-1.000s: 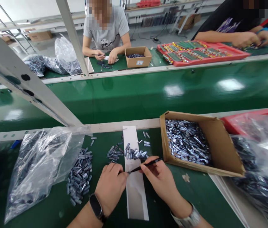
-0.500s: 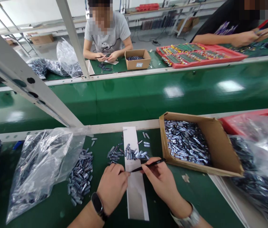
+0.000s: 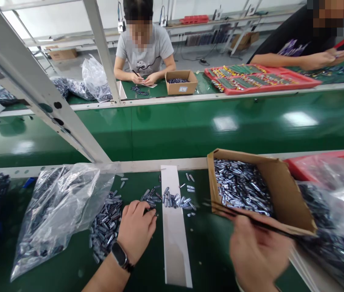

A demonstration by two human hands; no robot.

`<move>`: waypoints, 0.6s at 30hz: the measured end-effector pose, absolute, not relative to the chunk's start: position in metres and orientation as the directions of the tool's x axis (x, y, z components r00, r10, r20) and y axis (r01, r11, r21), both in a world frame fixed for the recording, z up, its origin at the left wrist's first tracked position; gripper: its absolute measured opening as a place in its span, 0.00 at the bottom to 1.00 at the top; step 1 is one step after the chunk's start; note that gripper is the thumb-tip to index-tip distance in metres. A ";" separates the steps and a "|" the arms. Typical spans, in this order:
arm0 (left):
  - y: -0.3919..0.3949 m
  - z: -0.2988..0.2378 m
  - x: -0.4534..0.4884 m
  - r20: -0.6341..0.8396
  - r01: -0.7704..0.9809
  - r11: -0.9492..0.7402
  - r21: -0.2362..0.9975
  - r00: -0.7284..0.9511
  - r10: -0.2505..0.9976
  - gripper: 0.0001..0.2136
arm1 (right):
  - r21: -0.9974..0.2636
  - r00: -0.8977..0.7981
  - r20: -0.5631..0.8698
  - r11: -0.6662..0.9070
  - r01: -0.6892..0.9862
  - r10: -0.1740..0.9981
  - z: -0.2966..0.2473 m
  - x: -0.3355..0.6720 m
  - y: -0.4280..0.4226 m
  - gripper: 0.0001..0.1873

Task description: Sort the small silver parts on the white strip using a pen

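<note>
My right hand (image 3: 260,247), smeared by motion, grips black tweezers (image 3: 247,219) in front of the cardboard box, their tips pointing left. My left hand (image 3: 138,227) is closed, fingers curled, at the near edge of a small group of shiny dark capsule-shaped pieces (image 3: 152,196). Something small and dark shows at its thumb and index tips, too small to make out. A long white strip (image 3: 174,239) lies upright in view between my hands, with several such pieces (image 3: 172,198) across its upper part. Left of my left hand is a bigger heap of pieces (image 3: 106,227).
The cardboard box (image 3: 293,198) holds many pieces. Clear plastic bags (image 3: 59,215) lie left, more bags (image 3: 336,194) right by a red tray (image 3: 312,160). A slanted metal post (image 3: 46,93) stands left. Beyond the green belt (image 3: 174,129), two people (image 3: 146,44) work.
My right hand has swung right with the tweezers, away from the strip. My left hand has drawn left off the strip to the small group of pieces. The view has tilted slightly up.
</note>
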State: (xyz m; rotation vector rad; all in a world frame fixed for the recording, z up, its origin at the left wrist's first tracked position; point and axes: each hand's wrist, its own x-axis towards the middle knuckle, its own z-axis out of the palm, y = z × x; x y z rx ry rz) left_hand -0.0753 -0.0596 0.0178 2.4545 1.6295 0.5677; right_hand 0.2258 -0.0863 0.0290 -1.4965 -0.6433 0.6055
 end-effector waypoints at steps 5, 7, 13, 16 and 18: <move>-0.062 0.021 -0.077 0.187 0.835 -0.502 0.226 0.468 0.864 0.11 | -0.993 0.351 -0.117 -0.097 -0.072 0.929 0.013 0.185 -0.074 0.31; -0.062 0.022 -0.077 0.166 0.852 -0.484 0.200 0.457 0.874 0.10 | -0.985 0.260 -0.171 -0.155 -0.081 0.950 0.005 0.185 -0.069 0.33; -0.067 0.015 -0.072 0.132 0.862 -0.488 0.140 0.472 0.872 0.07 | -0.979 0.179 -0.200 -0.188 -0.083 0.963 -0.008 0.199 -0.066 0.32; -0.068 0.007 -0.069 0.127 0.834 -0.522 0.180 0.506 0.853 0.07 | -0.977 0.173 -0.205 -0.192 -0.091 0.963 -0.008 0.199 -0.065 0.33; -0.067 0.001 -0.066 0.113 0.807 -0.542 0.234 0.531 0.840 0.08 | -0.976 0.185 -0.209 -0.195 -0.094 0.960 -0.007 0.197 -0.063 0.35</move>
